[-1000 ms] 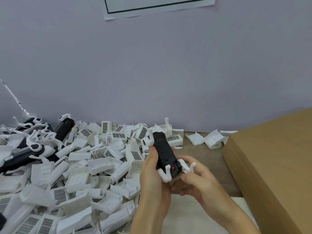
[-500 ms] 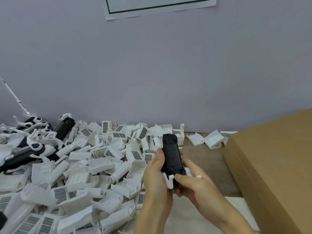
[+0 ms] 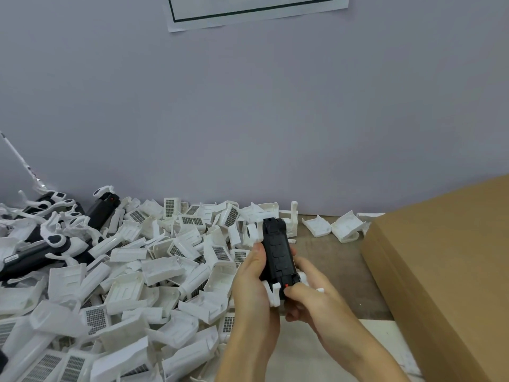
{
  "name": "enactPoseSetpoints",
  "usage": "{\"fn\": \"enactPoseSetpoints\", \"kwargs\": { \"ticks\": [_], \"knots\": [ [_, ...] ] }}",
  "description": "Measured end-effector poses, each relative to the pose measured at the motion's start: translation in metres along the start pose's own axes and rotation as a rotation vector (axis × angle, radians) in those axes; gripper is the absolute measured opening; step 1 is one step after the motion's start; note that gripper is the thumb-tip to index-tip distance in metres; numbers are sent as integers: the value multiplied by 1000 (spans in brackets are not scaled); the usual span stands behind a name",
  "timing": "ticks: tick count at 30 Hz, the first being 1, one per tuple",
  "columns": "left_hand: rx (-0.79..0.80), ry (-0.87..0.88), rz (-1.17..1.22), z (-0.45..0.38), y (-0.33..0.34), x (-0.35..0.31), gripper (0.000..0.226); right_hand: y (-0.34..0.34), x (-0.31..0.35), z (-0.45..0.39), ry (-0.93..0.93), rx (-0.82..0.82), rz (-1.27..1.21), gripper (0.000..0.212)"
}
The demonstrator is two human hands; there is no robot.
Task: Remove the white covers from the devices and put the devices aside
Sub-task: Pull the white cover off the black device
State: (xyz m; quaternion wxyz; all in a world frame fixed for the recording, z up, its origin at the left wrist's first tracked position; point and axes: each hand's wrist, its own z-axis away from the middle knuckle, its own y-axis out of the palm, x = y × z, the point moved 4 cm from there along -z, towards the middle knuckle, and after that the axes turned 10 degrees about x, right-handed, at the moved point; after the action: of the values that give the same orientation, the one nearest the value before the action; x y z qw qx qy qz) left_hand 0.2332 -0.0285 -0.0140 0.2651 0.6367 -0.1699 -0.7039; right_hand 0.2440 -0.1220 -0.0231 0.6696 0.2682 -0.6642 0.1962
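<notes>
At left of frame, a heap of white covers [image 3: 154, 271] fills the table [image 3: 338, 271]. At lower centre, the left hand [image 3: 252, 282] grips the black device [image 3: 276, 255]; the right hand [image 3: 311, 293] pinches its near end, where a white cover piece [image 3: 272, 295] remains clipped on. Risk: excess prying force could snap the clip or drop the device.

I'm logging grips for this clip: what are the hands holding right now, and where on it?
Both hold one black device: the left hand grips its left side, the right hand pinches its near end, by the white cover.
</notes>
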Motion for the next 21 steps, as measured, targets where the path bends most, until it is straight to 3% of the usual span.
{"fn": "enactPoseSetpoints", "kwargs": {
  "ticks": [9,16,21],
  "knots": [
    [-3,-5,22,1,-1,0,53,1,0,-1,-17,12,-12,41],
    [4,12,16,1,-1,0,70,0,-1,-3,-14,15,-36,44],
    [-10,0,21,0,-1,0,54,-1,-2,-2,-7,23,-36,48]
  ]
}}
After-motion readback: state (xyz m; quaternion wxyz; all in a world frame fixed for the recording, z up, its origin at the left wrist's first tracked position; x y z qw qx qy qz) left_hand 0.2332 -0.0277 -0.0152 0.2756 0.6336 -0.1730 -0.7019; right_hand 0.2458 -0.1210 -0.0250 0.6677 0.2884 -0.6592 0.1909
